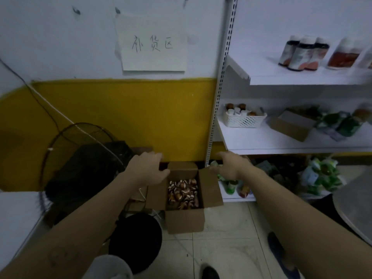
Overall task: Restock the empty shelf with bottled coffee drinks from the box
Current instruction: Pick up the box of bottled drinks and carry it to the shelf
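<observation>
Reaching toward the open box [184,220] on the floor, left grip [149,168] and right grip [229,166] hang spread and empty above its flaps, coffee bottles [183,191] inside untaken; next, close round one for the shelf [267,72] at right.

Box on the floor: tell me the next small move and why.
Probably lower the right hand into the box and grip one of the bottles: it stands open, and the left hand is empty too.
</observation>
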`<state>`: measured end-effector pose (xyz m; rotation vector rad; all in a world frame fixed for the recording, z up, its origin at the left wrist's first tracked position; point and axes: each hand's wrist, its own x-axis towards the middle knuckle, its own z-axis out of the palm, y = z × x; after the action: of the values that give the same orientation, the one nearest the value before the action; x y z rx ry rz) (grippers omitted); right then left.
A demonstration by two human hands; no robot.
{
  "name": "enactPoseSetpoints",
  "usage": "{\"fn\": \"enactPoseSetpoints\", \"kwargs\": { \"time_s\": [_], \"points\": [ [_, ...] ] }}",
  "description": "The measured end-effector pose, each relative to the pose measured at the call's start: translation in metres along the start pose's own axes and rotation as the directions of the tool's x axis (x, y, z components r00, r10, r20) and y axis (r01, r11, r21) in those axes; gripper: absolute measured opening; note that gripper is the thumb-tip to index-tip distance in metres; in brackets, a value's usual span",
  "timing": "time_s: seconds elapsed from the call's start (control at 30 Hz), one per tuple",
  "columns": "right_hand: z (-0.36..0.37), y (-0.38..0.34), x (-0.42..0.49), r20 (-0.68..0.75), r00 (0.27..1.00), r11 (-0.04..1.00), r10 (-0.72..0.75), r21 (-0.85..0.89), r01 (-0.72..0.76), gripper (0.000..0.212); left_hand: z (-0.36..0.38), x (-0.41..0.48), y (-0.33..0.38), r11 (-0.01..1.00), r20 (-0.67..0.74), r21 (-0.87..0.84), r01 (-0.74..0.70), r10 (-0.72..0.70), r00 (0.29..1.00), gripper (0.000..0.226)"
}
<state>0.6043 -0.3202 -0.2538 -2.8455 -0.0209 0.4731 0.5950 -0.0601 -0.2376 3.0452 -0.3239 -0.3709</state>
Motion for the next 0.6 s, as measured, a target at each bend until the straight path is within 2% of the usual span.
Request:
{"fn": "enactPoseSetpoints", "kwargs": {
  "time_s": [0.1,0.2,0.43,0.6],
  "points": [
    [-0.002,0.022,0.047,0.059,0.998,0.997,-0.035,0.071,0.031,0.066,0.001,0.043,0.013,0.999,0.051,-0.020,0.048,-0.047,0.998,0.058],
    [-0.012,0.039,0.088,0.078,0.995,0.994,-0.058,0.099,0.051,0.070,0.005,0.086,0.027,0.997,0.068,0.008,0.080,-0.081,0.994,0.063],
    [-0.013,0.060,0.171,0.122,0.989,0.996,-0.085,0.046,0.080,0.069,0.019,0.153,0.028,0.981,0.123,-0.036,0.189,-0.183,0.975,0.066],
    [0.005,0.060,0.219,0.238,0.969,0.991,-0.071,0.127,0.041,0.049,0.036,0.193,0.003,0.965,0.203,-0.075,0.251,-0.232,0.951,0.068]
  ]
}}
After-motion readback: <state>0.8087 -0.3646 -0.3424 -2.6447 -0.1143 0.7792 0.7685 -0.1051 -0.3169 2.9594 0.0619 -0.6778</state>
